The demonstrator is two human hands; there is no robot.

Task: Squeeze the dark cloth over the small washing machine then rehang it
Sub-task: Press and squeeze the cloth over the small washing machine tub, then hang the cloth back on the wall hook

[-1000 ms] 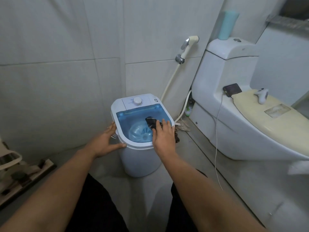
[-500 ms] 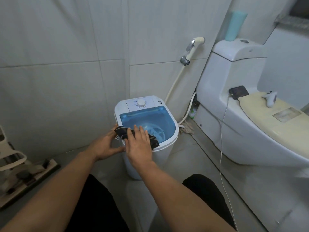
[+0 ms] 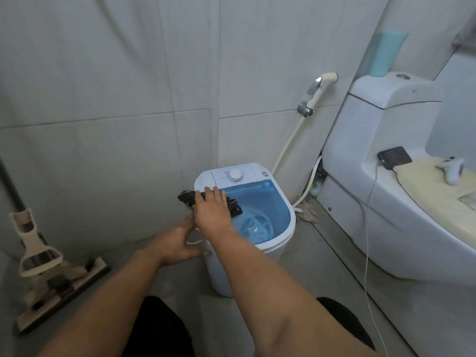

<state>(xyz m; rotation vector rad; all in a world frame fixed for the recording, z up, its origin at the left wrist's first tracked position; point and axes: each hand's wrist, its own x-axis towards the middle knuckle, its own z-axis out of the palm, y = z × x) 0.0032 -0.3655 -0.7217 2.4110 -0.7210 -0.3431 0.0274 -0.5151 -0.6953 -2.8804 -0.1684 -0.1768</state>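
Observation:
The small white washing machine [image 3: 288, 228] stands on the floor by the tiled wall, its blue tub open and a white dial at the back. The dark cloth [image 3: 235, 208] lies bunched across the machine's left rim, one end hanging outside and the other over the tub. My right hand [image 3: 212, 213] rests on top of the cloth with fingers stretched out, covering its middle. My left hand [image 3: 177, 243] is lower, fingers apart, against the machine's left side near a white handle loop.
A white toilet [image 3: 386, 202] fills the right side, with a dark phone [image 3: 394, 157], its cable, and a white controller [image 3: 452, 170] on it. A bidet sprayer [image 3: 319, 88] hangs on the wall behind. A mop [image 3: 51, 274] leans at the left.
My right hand has carried the dark cloth from the tub's right side across to the left rim. My left hand has slid down onto the machine's side.

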